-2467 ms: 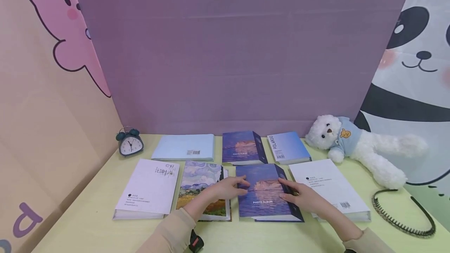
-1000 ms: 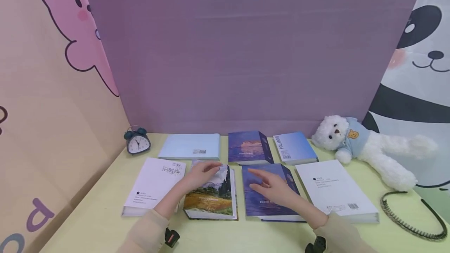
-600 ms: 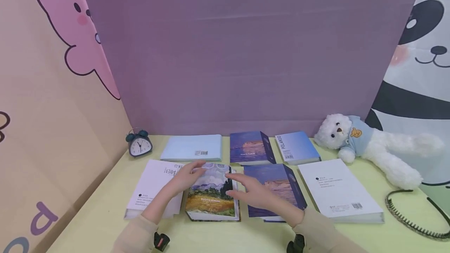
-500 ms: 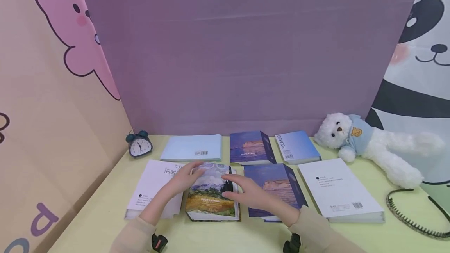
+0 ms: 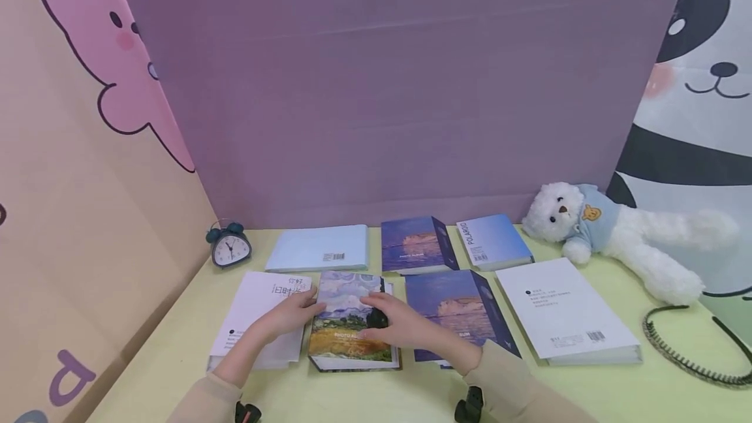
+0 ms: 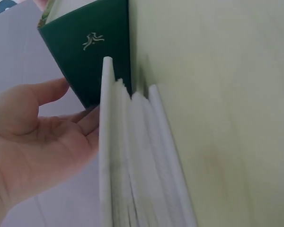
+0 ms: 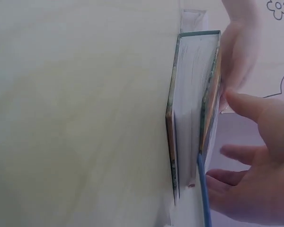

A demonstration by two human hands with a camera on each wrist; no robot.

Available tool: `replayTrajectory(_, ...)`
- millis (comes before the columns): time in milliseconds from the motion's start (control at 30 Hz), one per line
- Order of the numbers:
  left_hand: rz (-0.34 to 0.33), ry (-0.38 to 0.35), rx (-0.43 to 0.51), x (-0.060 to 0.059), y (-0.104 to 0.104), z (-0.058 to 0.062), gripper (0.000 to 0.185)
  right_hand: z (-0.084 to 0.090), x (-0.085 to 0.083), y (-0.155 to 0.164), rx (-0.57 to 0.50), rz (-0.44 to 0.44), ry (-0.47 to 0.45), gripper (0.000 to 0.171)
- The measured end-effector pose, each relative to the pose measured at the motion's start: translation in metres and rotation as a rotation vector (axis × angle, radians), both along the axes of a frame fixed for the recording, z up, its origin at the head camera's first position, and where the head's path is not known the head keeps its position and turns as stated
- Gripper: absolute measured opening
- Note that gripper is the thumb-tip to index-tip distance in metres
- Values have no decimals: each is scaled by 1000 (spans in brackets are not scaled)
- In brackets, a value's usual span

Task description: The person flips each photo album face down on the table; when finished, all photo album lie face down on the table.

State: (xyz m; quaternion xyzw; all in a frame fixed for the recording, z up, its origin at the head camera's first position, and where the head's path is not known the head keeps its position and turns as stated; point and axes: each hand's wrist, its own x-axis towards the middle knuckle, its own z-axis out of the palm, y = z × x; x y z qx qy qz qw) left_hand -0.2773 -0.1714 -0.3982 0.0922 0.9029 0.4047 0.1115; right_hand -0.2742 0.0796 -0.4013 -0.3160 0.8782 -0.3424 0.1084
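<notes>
A photo album (image 5: 346,344) with a painted landscape cover lies in the near row, its green spine (image 6: 85,47) showing in the left wrist view. My left hand (image 5: 286,317) is at the album's left side, fingertips right at the spine, over a white album (image 5: 252,338). From the other side my right hand (image 5: 405,326) reaches over the cover, fingers spread and thumb at the lower part. In the right wrist view that hand (image 7: 260,161) has its thumb at the cover's edge and fingers extended. A purple seascape album (image 5: 437,292) lies partly beneath the right forearm.
Behind stand a pale blue album (image 5: 311,243), another seascape album (image 5: 408,237) and a blue Polaroid album (image 5: 493,237). To the right are a white album (image 5: 564,309), a plush bear (image 5: 599,220) and a black headband (image 5: 675,364). An alarm clock (image 5: 231,247) marks the back left.
Both hands have left the near seascape album and moved left to the landscape album. In the last half second they have lowered toward its two sides.
</notes>
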Motion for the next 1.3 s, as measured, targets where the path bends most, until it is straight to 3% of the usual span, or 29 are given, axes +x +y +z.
replayTrajectory(233, -32, -2, -34, 3, 0, -2, 48, -1, 4, 0, 73, 5, -19, 71)
replayTrajectory(500, -18, -62, 28, 8, 0, 3, 56, 4, 11, -5, 98, -58, -77, 72)
replayTrajectory(933, 28, -95, 110, 12, 2, 5, 64, 3, 13, -3, 46, -37, -116, 71)
replayTrajectory(1133, 58, -103, 215, 14, 3, 9, 69, 0, 7, -2, -25, -23, -140, 74)
replayTrajectory(1300, 46, -90, 330, 19, 3, 15, 67, 0, 6, -6, -64, -23, -140, 75)
